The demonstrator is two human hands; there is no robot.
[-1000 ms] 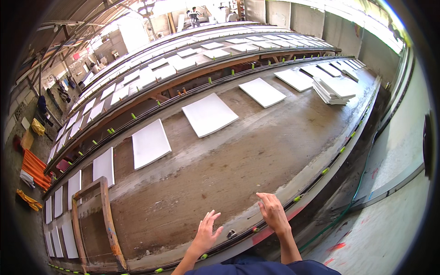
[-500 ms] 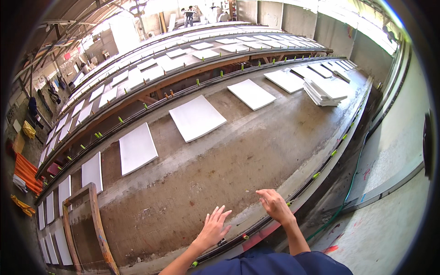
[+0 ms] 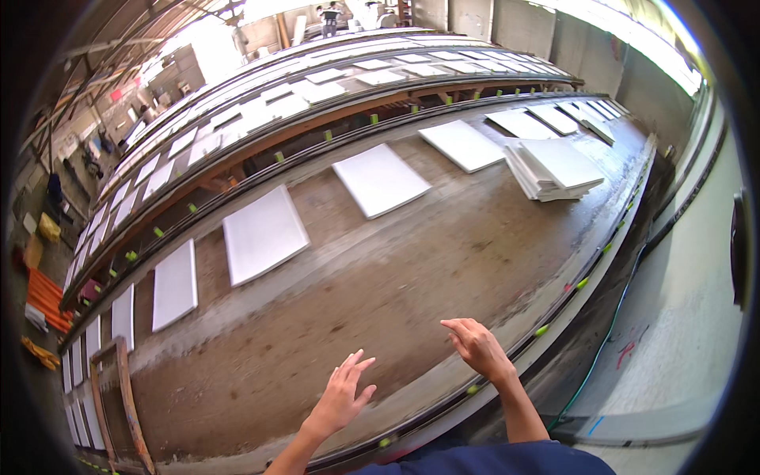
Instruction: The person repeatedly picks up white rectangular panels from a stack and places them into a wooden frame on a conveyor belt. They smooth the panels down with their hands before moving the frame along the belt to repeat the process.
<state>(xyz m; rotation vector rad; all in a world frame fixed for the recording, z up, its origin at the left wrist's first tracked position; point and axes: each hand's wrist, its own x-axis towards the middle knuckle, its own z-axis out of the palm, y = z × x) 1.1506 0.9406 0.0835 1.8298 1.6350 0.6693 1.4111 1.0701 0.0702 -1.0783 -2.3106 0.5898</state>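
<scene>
My left hand point(image 3: 340, 396) hovers over the near part of a long brown table point(image 3: 340, 332), fingers spread and nothing in it. To its right, my right hand point(image 3: 477, 348) is also raised above the tabletop near the front edge. Its fingers are stretched out and loosely bent, holding nothing. Along the table's far side lie white rectangular sheets point(image 3: 265, 235) in a spaced row. Farther off to the right, a fanned stack of white sheets point(image 3: 558, 166) rests on the table.
A wooden frame point(image 3: 131, 408) stands on the table at the lower left. Green pegs point(image 3: 541, 330) line the table's edge rails. More long tables with white sheets point(image 3: 318, 92) stretch beyond. To the right runs a pale wall point(image 3: 673, 317) with a green hose point(image 3: 603, 348). A person point(image 3: 329, 19) is in the far background.
My viewpoint has moved rightward along the table, so the wooden frame and the nearer sheets sit farther left. The stack looks slightly larger. Both hands remain raised and empty.
</scene>
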